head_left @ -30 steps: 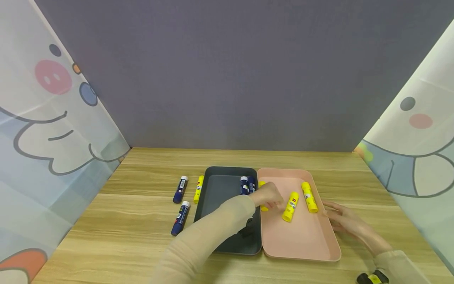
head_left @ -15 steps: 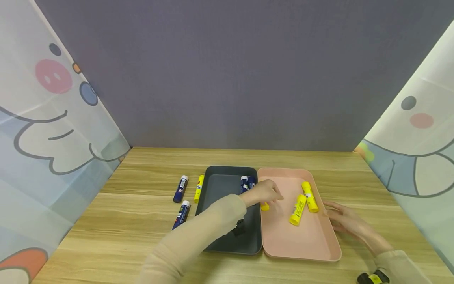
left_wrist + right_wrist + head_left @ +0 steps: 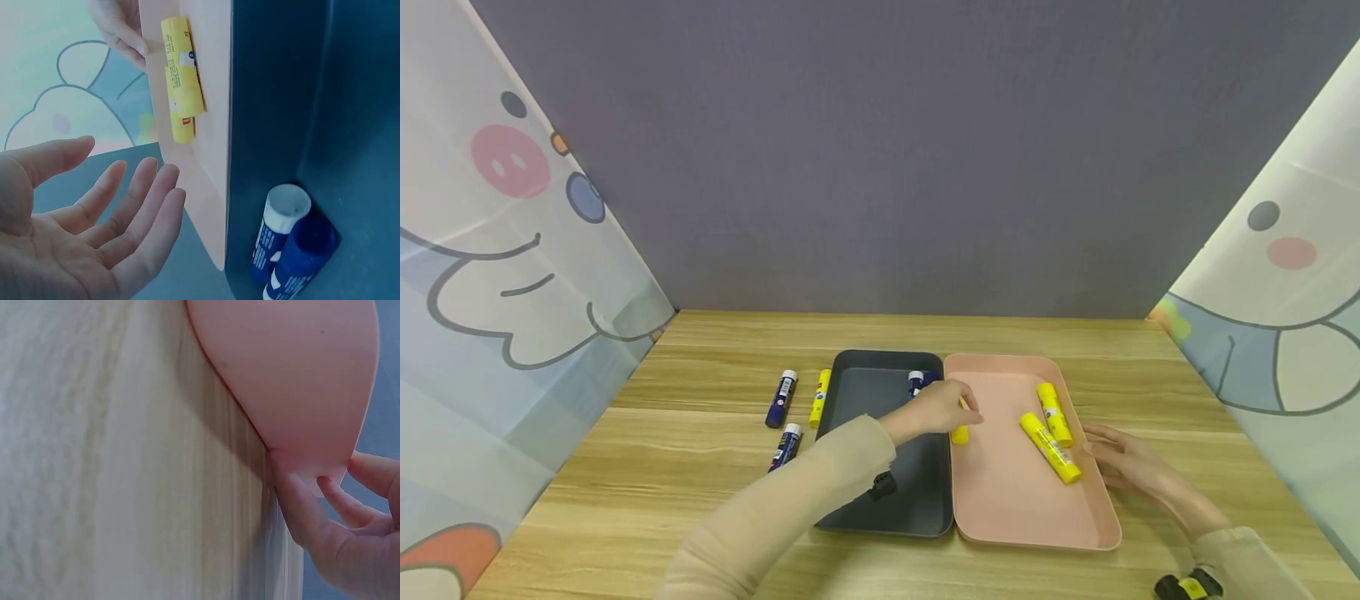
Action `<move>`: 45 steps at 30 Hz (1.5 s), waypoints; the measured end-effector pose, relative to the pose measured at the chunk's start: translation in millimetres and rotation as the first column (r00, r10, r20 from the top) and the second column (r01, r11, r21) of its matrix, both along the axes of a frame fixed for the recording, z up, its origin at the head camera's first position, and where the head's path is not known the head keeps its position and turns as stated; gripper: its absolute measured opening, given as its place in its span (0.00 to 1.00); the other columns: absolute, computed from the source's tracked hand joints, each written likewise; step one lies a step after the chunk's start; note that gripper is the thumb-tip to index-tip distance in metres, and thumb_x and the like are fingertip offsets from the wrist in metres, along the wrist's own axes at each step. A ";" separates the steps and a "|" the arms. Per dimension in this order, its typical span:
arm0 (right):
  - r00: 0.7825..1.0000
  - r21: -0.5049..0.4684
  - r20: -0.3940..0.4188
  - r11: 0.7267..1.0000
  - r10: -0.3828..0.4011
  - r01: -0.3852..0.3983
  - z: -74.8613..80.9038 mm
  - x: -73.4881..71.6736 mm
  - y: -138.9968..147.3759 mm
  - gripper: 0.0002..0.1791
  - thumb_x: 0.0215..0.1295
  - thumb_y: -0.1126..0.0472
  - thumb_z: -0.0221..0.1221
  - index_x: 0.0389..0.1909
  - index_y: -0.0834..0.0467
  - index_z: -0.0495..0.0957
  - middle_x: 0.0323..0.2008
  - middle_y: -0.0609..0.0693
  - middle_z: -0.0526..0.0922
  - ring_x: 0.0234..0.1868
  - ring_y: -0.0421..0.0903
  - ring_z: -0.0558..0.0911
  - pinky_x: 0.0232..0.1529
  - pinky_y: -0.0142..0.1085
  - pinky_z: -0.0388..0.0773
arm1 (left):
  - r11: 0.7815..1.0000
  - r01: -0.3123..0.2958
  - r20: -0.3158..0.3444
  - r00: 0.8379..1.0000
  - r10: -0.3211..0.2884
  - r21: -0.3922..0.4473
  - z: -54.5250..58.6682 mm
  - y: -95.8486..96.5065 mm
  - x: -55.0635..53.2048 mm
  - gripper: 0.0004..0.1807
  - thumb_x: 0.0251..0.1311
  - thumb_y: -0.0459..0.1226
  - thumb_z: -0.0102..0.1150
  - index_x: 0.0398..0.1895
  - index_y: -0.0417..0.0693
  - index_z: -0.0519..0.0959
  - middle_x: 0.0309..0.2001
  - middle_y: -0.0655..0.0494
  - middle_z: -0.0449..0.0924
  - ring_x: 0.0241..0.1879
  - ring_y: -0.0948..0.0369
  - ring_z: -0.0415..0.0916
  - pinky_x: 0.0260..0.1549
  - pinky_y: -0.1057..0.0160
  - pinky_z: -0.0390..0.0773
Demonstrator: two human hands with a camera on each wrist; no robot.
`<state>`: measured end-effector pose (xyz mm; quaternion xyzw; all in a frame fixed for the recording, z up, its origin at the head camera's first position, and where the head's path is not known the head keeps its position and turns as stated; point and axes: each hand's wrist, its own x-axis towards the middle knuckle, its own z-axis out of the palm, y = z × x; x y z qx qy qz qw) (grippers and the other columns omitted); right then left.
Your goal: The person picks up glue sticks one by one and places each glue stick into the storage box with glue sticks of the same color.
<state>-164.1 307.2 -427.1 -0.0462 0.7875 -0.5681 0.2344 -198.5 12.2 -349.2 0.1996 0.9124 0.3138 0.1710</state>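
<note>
Currently, two yellow glue sticks lie at the right inside the pink tray; a third yellow stick lies along its left wall. Left hand: fingers spread, holding nothing, above the adjoining tray rims. Right hand: fingers extended, touching the pink tray's right wall. Dark tray, left: contains two blue glue sticks, far right corner.
</note>
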 end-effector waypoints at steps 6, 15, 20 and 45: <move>1.000 -0.010 -0.002 1.000 0.002 -0.002 -1.1 -0.8 1.3 0.38 0.67 0.57 0.46 0.62 0.77 0.38 0.55 0.74 0.62 0.47 0.44 0.76 0.44 0.41 0.75 | 0.999 0.006 -0.081 0.997 -0.010 -0.051 7.1 -11.5 6.3 0.08 0.54 0.41 0.57 0.33 0.46 0.78 0.25 0.59 0.75 0.19 0.67 0.68 0.18 0.74 0.67; 1.000 -0.024 -0.002 1.000 0.007 -0.007 -1.8 -3.1 2.3 0.39 0.66 0.56 0.48 0.62 0.77 0.38 0.54 0.73 0.64 0.47 0.44 0.76 0.44 0.41 0.75 | 1.000 0.000 -0.141 0.990 -0.001 -0.001 11.8 -38.0 11.3 0.08 0.55 0.39 0.57 0.34 0.44 0.79 0.24 0.58 0.75 0.15 0.66 0.66 0.15 0.71 0.67; 1.000 -0.007 -0.002 1.000 0.003 -0.003 -1.4 -2.5 2.1 0.39 0.65 0.55 0.48 0.62 0.76 0.39 0.55 0.74 0.63 0.48 0.46 0.75 0.44 0.41 0.75 | 1.000 -0.021 -0.184 0.983 0.020 -0.005 11.7 -51.4 11.5 0.08 0.54 0.39 0.57 0.35 0.46 0.78 0.26 0.57 0.75 0.19 0.65 0.68 0.19 0.70 0.68; 1.000 -0.008 -0.007 1.000 0.022 -0.022 -1.8 -1.4 1.8 0.37 0.67 0.56 0.45 0.62 0.77 0.39 0.54 0.75 0.63 0.51 0.54 0.74 0.45 0.43 0.75 | 0.972 -0.212 -0.249 0.940 0.232 0.104 6.4 -123.8 13.6 0.10 0.56 0.34 0.55 0.40 0.42 0.76 0.34 0.51 0.77 0.21 0.64 0.67 0.20 0.67 0.68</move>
